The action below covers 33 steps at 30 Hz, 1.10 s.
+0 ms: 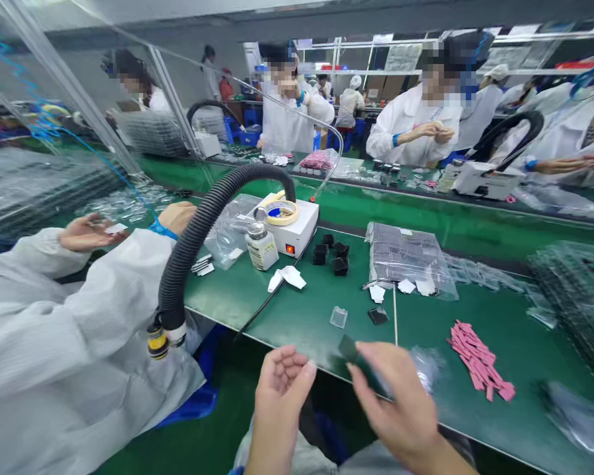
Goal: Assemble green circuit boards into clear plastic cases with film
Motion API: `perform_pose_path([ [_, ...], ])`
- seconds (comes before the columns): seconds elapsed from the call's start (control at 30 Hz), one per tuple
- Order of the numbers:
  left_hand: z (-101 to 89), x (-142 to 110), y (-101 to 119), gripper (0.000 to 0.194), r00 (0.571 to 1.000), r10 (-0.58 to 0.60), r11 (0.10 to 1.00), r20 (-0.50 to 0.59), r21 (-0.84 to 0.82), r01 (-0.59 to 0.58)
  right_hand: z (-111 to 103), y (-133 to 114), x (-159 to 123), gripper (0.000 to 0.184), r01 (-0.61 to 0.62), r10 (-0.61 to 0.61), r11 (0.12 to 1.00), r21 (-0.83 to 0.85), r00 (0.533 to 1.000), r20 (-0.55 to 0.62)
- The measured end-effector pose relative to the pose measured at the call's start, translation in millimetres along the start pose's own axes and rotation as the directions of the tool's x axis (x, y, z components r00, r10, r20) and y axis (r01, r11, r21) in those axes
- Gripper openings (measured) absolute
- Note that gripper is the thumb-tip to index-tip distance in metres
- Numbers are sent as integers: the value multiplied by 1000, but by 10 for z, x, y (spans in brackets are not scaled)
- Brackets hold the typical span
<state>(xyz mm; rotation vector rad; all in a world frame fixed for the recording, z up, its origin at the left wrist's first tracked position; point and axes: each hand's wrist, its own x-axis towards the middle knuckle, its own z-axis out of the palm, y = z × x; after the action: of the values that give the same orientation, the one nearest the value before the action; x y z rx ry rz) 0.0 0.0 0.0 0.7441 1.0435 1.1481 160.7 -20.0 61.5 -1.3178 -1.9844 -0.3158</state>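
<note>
My right hand [400, 402] grips a dark, thin flat piece [348, 348] between thumb and fingers at the bench's front edge; motion blurs it. To its left, my left hand [284, 386] is raised with fingers curled and the thumb against the forefinger; whether anything small is between them I cannot make out. Just beyond the hands, a clear square plastic piece [338, 317] and a black square piece [377, 316] lie on the green bench [297, 323]. Pink strips [480, 359] are heaped to the right. A blurred clear plastic item [426, 366] lies behind my right hand.
Several black parts [334, 254], a bagged stack of grey pieces [403, 254] and white paper scraps [287, 278] lie farther back. A white box [297, 227] with a black hose [202, 227] and a bottle [261, 247] stand left. A co-worker's sleeve [113, 297] is close by.
</note>
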Motion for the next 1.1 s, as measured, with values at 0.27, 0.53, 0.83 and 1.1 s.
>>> perform_pose_path([
  [0.27,596,574,0,76,820,548,475,168,744,-470,-390,438,-20,50,-661,664,699,273,742,95],
  [0.53,322,534,-88,61,701,433,534,567,465,-706,-450,429,-4,47,-690,568,636,346,722,395],
  [0.83,202,563,-124,70,679,442,459,586,503,-733,-357,317,39,52,-703,565,560,438,711,419],
  [1.1,197,549,-124,70,633,491,437,599,459,-774,-368,447,43,48,-701,527,674,234,678,512],
])
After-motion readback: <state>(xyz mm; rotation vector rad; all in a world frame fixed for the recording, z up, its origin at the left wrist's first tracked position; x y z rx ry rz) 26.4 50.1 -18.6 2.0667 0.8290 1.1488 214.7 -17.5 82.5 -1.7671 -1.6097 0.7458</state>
